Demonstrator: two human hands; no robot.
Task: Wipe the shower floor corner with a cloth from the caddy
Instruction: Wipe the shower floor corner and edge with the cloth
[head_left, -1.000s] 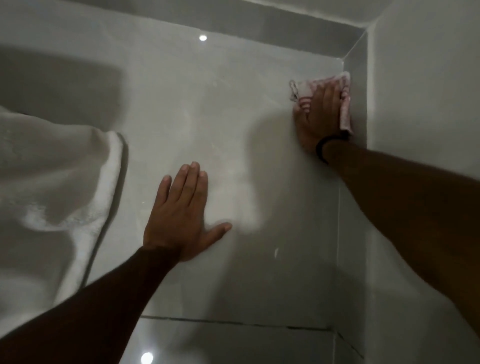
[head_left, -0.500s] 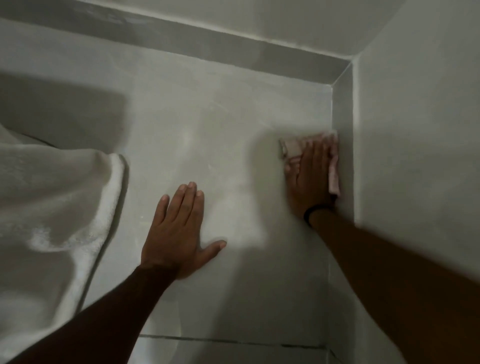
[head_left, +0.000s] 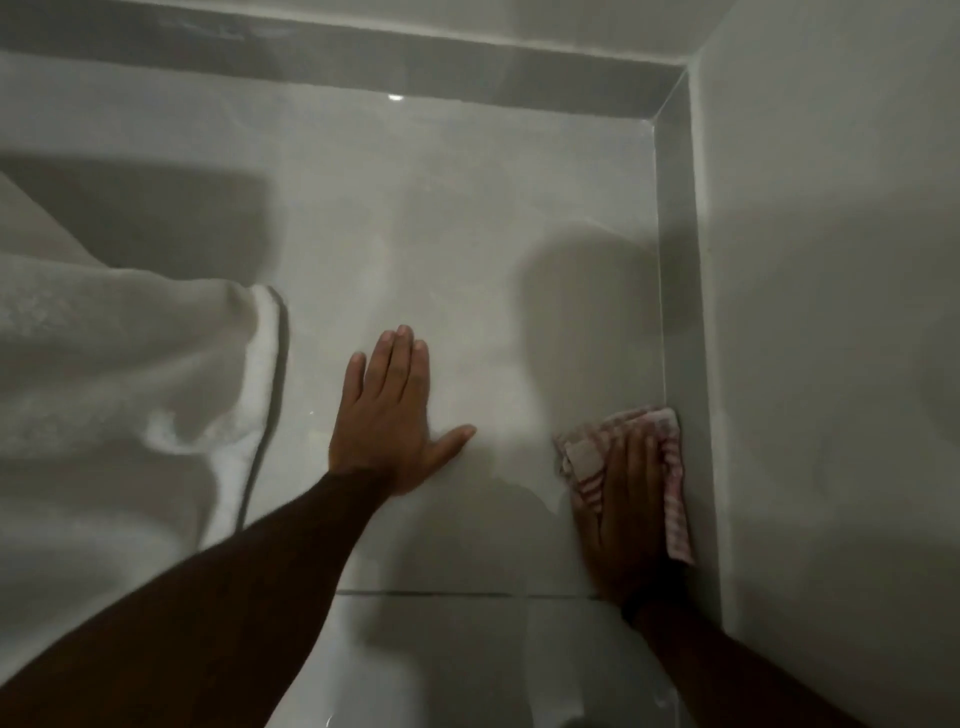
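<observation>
No writing is legible anywhere. The right hand (head_left: 631, 499) lies flat, fingers extended, pressing a pink-and-white striped cloth (head_left: 670, 467) onto the glossy grey tiled shower floor (head_left: 467, 218), touching the raised grey edge strip (head_left: 680, 291). The left hand (head_left: 389, 410) rests open, palm down, fingers together, thumb spread, beside a white towel (head_left: 119, 374).

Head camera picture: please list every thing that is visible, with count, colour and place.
cloth: one, pink and white striped, on the floor by the right wall, under the right hand
towel: one, white, lying at left
floor tiles: pale grey, glossy, with a dark grout line near the bottom
wall: pale grey, at right
left hand: one, flat on the tile, centre
right hand: one, pressing on the cloth
</observation>
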